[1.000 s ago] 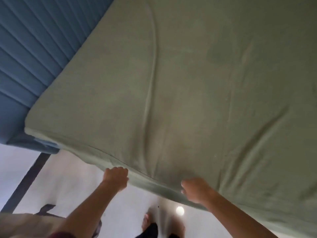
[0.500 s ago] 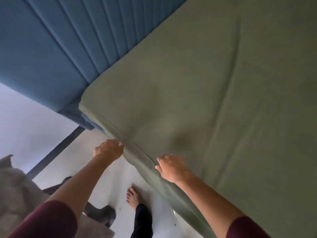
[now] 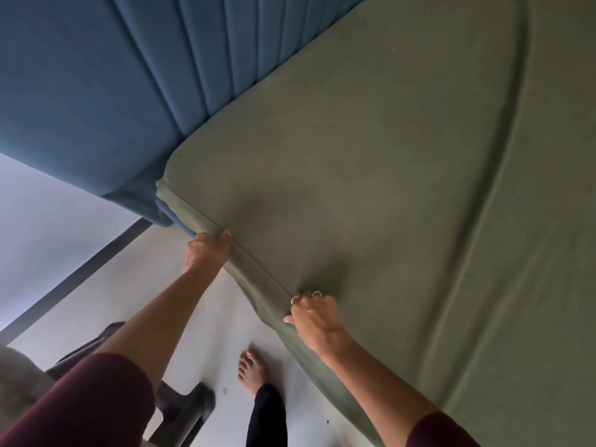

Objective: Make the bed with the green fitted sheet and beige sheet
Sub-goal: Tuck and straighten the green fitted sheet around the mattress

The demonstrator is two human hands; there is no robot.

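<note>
overhead, head view: the green fitted sheet (image 3: 371, 195) covers the mattress top, filling the frame from about 12 o'clock round to 5 o'clock, with long soft creases running from upper right toward lower right. its near corner sits at roughly 9 o'clock of centre, touching the blue padded headboard (image 3: 135, 91), whose vertical channels occupy the 10 to 12 o'clock sector.

left hand (image 3: 206, 251): fingers curled over the side edge of the sheet just below the corner, thumb on top along the seam, gripping the fabric. right hand (image 3: 314, 317): further down the same edge toward 6 o'clock, fingers bent onto the sheet top and thumb against the side, pinching the hem; rings show on two fingers. between the two hands the edge is drawn into a taut, slightly raised ridge.

both forearms are bare, with dark maroon sleeves (image 3: 84, 404) at 7 and 5 o'clock. a bare foot (image 3: 253, 371) stands on the pale floor (image 3: 154, 285) at 6 o'clock, beside the mattress side. a dark chair-like frame (image 3: 183, 411) lies at 7 o'clock, with beige fabric (image 3: 19, 385) at the far left edge, well apart from the bed; whether it is the beige sheet cannot be told. a dark baseboard strip (image 3: 74, 282) meets the white wall at 9 o'clock.
</note>
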